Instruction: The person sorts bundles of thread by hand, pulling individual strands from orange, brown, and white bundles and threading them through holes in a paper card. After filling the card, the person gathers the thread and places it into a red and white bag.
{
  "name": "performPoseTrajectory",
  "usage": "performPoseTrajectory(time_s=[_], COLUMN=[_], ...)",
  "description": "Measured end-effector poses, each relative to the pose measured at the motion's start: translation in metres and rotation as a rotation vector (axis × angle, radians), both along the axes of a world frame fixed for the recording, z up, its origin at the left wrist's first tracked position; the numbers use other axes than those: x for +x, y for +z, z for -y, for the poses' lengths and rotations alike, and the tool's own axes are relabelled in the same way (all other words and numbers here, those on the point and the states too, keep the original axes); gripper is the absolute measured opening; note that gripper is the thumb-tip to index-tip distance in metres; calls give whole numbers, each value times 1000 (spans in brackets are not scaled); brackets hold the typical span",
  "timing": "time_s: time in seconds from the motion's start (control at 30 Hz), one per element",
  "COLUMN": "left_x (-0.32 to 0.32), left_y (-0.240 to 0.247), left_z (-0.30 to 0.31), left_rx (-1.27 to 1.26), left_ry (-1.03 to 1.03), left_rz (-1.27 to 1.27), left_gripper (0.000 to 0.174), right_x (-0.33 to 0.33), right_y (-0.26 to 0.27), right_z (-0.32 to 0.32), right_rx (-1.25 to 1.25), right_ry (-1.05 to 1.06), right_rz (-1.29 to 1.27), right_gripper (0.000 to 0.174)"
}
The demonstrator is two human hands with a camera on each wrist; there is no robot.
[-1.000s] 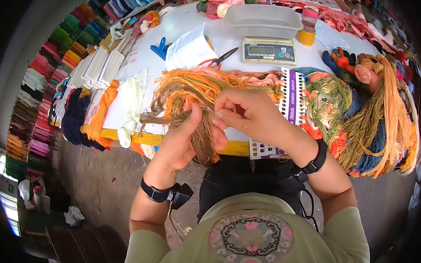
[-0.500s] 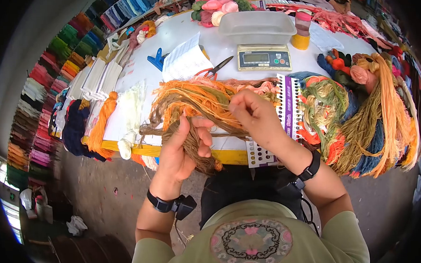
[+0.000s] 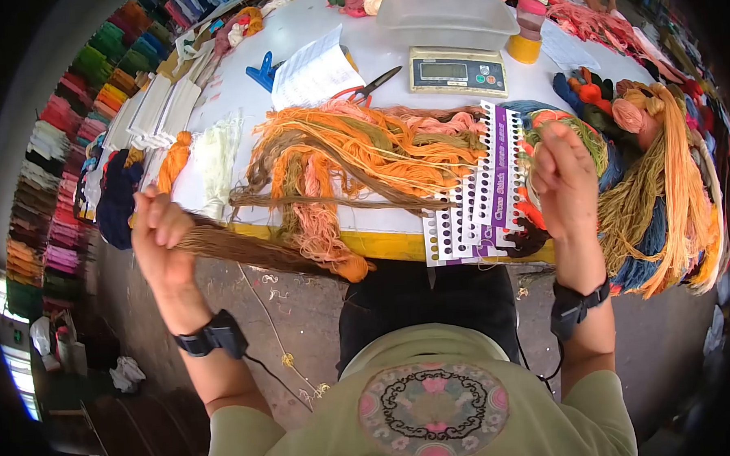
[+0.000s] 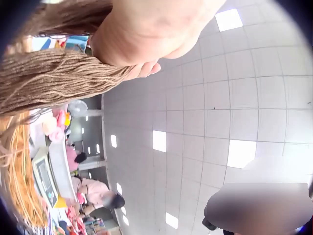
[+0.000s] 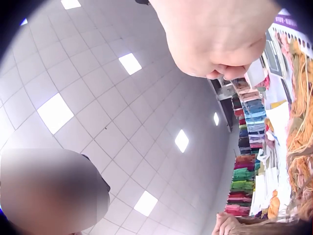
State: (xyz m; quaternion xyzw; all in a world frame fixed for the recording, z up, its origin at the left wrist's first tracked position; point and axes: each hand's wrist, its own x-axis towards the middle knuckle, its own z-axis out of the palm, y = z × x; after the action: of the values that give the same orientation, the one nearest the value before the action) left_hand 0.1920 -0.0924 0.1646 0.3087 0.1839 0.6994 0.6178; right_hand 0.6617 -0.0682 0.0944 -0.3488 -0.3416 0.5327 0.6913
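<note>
My left hand (image 3: 161, 233) is raised left of the table's front edge. It grips one end of a brown thread skein (image 3: 248, 248), which stretches back rightward along that edge. In the left wrist view the strands (image 4: 54, 81) run into the curled fingers. Off to the right, my right hand (image 3: 565, 178) is held up near the cross-stitch cards (image 3: 503, 173), its fingers curled in; no thread shows between them. A heap of orange and brown threads (image 3: 361, 142) lies between the hands, with pink strands (image 3: 317, 218) hanging at the edge.
Behind the heap are red-handled scissors (image 3: 365, 88), a paper sheet (image 3: 313, 67), a blue clip (image 3: 261, 71) and a digital scale (image 3: 457, 71) by a clear plastic tub (image 3: 445, 17). Mixed skeins (image 3: 652, 191) drape over the right edge; white thread (image 3: 218, 165) lies at left.
My hands have parted widely from the middle. The left has moved left, drawing the brown skein out along the edge; the right has moved right, over the cards.
</note>
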Motion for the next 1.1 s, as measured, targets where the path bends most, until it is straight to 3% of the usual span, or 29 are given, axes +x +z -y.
performPoseTrajectory(time_s=[0.1, 0.17, 0.23, 0.3, 0.33, 0.37, 0.43, 0.5, 0.57, 0.63, 0.7, 0.77, 0.83, 0.9, 1.03, 1.1], left_x=[-35, -35, -22, 0, 34, 55, 92, 140, 162, 165, 178, 180, 181, 183, 183, 182], left_y=[15, 25, 30, 23, 22, 13, 5, 1, -7, -19, -18, -25, -23, -24, -33, -36], left_z=[14, 25, 34, 36, 41, 38, 31, 34, 35, 31, 35, 33, 33, 32, 28, 26], left_rx=[33, 20, -53, -21, -179, -93, -49, -48, -48, 16, -40, -67, -76, -85, -7, 18], left_ry=[-24, -1, -48, -90, 252, 139, -121, -188, -203, -328, -299, -290, -264, -242, -174, -143], left_rz=[45, 49, 15, -244, -445, -434, -349, -396, -422, -454, -469, -459, -441, -423, -630, -711], left_gripper=[24, 24, 25, 30, 40, 54, 71, 79, 78, 64, 54, 50, 46, 43, 35, 33], right_x=[13, 19, 10, -5, -21, -35, -57, -95, -115, -127, -130, -131, -119, -114, -110, -106], right_y=[-3, -8, 2, -9, 7, 13, 28, 41, 44, 36, 22, 19, 22, 21, 23, 17], right_z=[20, 35, 53, 57, 66, 64, 56, 47, 43, 40, 38, 39, 41, 41, 43, 41], right_rx=[-6, -117, -305, 523, 547, 564, 545, 234, 238, 264, 289, 253, 159, 70, 128, -40], right_ry=[1, 240, 712, 745, 616, 607, 475, 490, 494, 487, 498, 519, 510, 546, 578, 602], right_rz=[50, 437, 741, 1289, 1386, 1387, 1017, 723, 641, 589, 531, 394, 501, 399, 229, 133], right_gripper=[7, 9, 13, 16, 18, 18, 16, 19, 21, 18, 16, 13, 10, 11, 10, 14])
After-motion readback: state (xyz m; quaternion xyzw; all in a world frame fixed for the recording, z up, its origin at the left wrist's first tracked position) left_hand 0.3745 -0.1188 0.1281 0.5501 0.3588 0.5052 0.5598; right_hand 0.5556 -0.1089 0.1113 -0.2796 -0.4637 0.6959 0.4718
